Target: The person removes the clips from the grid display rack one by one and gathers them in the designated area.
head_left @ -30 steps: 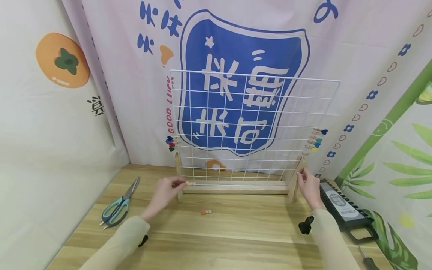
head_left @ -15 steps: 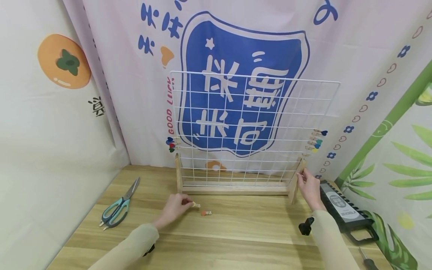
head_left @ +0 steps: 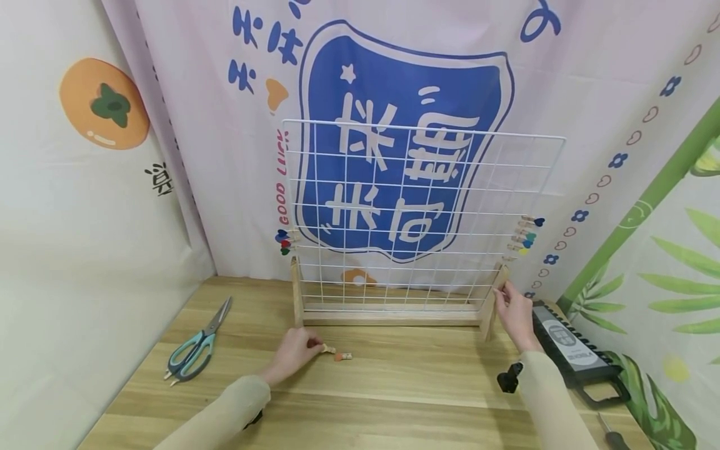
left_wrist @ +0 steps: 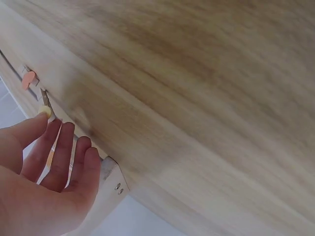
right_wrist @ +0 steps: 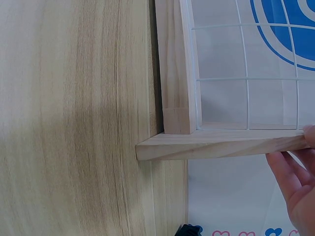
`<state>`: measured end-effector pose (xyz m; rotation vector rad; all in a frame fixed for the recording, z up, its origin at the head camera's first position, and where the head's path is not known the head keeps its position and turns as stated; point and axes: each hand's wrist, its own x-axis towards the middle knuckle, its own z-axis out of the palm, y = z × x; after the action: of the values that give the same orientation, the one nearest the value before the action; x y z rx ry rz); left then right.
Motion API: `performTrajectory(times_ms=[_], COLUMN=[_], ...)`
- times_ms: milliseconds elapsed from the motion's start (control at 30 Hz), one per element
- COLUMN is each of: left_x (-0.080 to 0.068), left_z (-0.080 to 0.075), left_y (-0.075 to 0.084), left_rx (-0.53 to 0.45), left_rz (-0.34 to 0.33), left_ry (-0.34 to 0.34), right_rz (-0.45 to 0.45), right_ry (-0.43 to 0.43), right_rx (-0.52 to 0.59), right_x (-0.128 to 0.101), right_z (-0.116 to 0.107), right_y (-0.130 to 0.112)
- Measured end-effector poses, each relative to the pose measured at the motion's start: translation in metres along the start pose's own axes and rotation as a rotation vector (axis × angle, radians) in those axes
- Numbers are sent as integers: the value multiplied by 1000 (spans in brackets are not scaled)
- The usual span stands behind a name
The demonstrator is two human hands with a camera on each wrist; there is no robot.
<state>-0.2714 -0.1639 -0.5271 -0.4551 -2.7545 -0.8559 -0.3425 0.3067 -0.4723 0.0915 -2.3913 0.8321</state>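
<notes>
A white wire grid (head_left: 422, 212) stands in a wooden base (head_left: 394, 315) at the back of the table. My right hand (head_left: 514, 309) grips the base's right wooden upright (head_left: 492, 303); in the right wrist view its fingers (right_wrist: 295, 182) lie against the end of the wooden foot (right_wrist: 216, 145). My left hand (head_left: 298, 353) rests low on the table in front of the base. Its fingers (left_wrist: 59, 152) are straight, and the index fingertip touches a small wooden clip with a yellow heart (head_left: 328, 349) (left_wrist: 45, 111). An orange-headed clip (head_left: 343, 356) (left_wrist: 29, 78) lies just beside it.
Teal-handled scissors (head_left: 194, 350) lie at the left of the wooden table (head_left: 394, 400). A black case (head_left: 568, 344) and a screwdriver handle (head_left: 613, 437) lie at the right. Coloured clips hang on the grid's left edge (head_left: 285, 240) and right edge (head_left: 525, 234). Printed cloth hangs behind.
My left hand has come away from the base's left corner and down to the table with the yellow clip, ending next to the orange clip. The right hand has stayed on the upright.
</notes>
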Motion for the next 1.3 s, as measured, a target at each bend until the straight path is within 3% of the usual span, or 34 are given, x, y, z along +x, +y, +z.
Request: performTrajectory(times_ms=[167, 467, 600, 733, 833, 900, 1067, 1300], left_x=[-3, -2, -1, 3, 7, 10, 21, 40], left_z=[-1, -4, -7, -18, -32, -45, -85, -138], left_y=[-2, 0, 1, 1, 0, 0, 5, 19], left_rx=[25, 9, -18, -83, -130, -142, -130, -111], left_rz=[30, -2, -23, -91, -124, -101, -22, -26], left_ry=[4, -2, 13, 42, 71, 115, 272, 442], right_rz=[10, 32, 33, 30, 22, 15, 18, 19], right_ry=[-7, -20, -22, -19, -17, -16, -12, -9], right_rx=[-3, -7, -6, -2, 0, -2, -13, -16], right_x=[0, 0, 0, 0, 0, -1, 0, 0], right_z=[0, 0, 0, 0, 1, 1, 1, 1], right_y=[-1, -1, -1, -1, -1, -2, -2, -1])
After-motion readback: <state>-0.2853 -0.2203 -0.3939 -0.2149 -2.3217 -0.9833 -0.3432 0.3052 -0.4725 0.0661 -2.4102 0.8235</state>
